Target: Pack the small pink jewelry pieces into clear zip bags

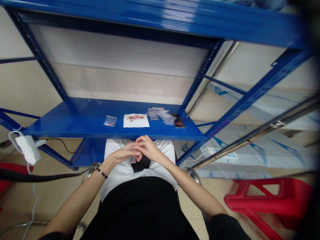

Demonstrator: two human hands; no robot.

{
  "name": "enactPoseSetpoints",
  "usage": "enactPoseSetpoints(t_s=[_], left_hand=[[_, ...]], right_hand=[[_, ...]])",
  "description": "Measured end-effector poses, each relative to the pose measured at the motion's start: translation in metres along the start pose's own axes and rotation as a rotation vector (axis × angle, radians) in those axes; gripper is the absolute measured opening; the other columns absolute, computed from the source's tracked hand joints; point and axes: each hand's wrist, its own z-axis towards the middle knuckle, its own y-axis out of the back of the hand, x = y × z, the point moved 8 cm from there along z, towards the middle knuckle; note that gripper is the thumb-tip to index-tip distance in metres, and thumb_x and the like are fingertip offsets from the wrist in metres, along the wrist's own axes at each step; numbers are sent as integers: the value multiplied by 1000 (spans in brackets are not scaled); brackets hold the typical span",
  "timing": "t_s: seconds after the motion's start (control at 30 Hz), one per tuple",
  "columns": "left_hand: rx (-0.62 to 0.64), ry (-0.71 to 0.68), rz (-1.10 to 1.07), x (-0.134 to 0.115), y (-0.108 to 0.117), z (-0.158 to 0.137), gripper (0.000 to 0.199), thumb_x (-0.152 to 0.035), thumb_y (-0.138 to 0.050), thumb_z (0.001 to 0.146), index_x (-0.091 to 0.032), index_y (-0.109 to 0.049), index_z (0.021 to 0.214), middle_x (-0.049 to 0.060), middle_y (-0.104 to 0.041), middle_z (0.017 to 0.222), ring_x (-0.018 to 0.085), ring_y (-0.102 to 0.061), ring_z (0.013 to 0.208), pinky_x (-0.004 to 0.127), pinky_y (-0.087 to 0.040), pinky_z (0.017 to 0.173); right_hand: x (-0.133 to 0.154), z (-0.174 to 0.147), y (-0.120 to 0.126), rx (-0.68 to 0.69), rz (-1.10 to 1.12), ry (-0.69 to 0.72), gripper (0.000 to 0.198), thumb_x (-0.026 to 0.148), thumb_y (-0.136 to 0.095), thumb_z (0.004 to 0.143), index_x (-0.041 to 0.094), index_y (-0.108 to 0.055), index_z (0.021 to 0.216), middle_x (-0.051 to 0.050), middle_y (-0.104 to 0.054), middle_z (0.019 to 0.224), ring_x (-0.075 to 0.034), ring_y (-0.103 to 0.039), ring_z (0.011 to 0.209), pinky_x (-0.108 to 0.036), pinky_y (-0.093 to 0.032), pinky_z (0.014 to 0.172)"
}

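Observation:
Over my lap, just in front of the shelf edge, my left hand and my right hand meet, fingers touching and overlapping. Both look closed in a pinch. A faint clear, shiny bit shows at the left fingers, too small to name. On the blue shelf ahead lies a white sheet bearing a pink and brown beaded-looking figure. Left of it is a small clear zip bag with tiny pinkish pieces inside. Several clear plastic bags lie in a heap to the right.
A dark, pixelated rectangular item lies near the shelf's right end. Blue rack posts and an upper beam frame the space. A white power strip hangs at left with cables. A red stool stands at right.

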Motion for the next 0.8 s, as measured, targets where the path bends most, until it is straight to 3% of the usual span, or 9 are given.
enactPoseSetpoints(t_s=[0.07,0.2,0.33,0.53,0.63,0.73,0.8], left_hand=[[-6,-6,-42,-1,2,1,23,-21,-75,78,-11,-66,97,8,-68,76,17,-65,67,29,-51,66],[-9,-3,-76,-6,8,10,30,-21,-75,78,-11,-66,105,13,-71,88,22,-69,80,33,-54,74],[30,38,67,-6,13,15,40,-28,-74,80,-11,-65,115,22,-67,115,28,-67,103,36,-54,82],[21,79,308,4,13,7,38,-42,-64,88,-9,-68,106,22,-72,103,25,-73,82,25,-52,59],[5,37,342,4,9,5,37,-44,-62,88,-9,-70,98,20,-73,94,22,-72,72,23,-49,54],[-22,-20,358,0,11,9,37,-43,-62,88,-8,-71,94,18,-74,87,21,-71,68,23,-49,54],[-63,-50,357,-4,16,13,37,-43,-63,88,-7,-72,93,18,-74,83,20,-71,67,24,-50,57]], right_hand=[[-1,0,0,15,31,1,21,35,-55,95,26,-74,96,-5,-61,106,-19,-51,101,-35,-39,92],[-14,6,9,-11,107,-15,22,33,-59,93,20,-69,78,-5,-62,106,-19,-54,100,-34,-39,92],[-34,8,25,-161,169,-100,26,34,-52,96,18,-64,79,-5,-62,93,-17,-56,87,-28,-42,77],[-42,-13,39,-322,281,-224,32,40,-50,95,18,-58,75,0,-58,71,-14,-55,68,-25,-41,64],[-37,-24,33,-345,440,-226,20,38,-56,92,20,-61,98,-1,-60,80,-14,-58,67,-24,-45,62],[-45,-34,24,-417,657,-273,57,35,-64,85,27,-39,136,0,-60,90,-12,-59,64,-23,-48,57],[-56,-37,14,-429,749,-328,69,35,-68,81,29,-32,140,1,-61,88,-12,-59,61,-21,-48,53]])
